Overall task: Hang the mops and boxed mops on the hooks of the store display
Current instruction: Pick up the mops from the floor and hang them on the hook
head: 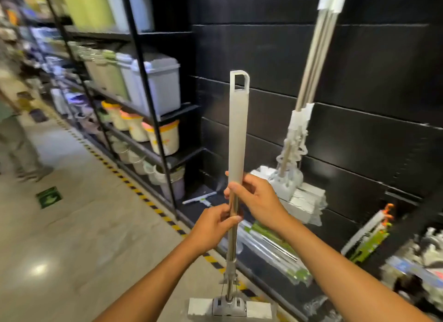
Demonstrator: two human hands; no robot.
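Observation:
I hold a mop (237, 129) upright in front of me; it has a flat grey handle with a hanging loop at the top, a metal pole and a white sponge head down by the floor. My right hand (254, 198) grips the lower end of the grey handle. Just below it, my left hand (214, 223) pinches the metal pole. Several mops (311, 86) hang together against the black display wall (263, 58) at the right, their white heads low. More wrapped and boxed mops (271, 247) lie on the display's base.
A black shelf rack (143, 81) with grey bins and buckets stands to the left of the display. A striped yellow-black line runs along the floor. A person (16, 144) stands in the aisle at far left. Packaged mops (366, 235) lean at the lower right.

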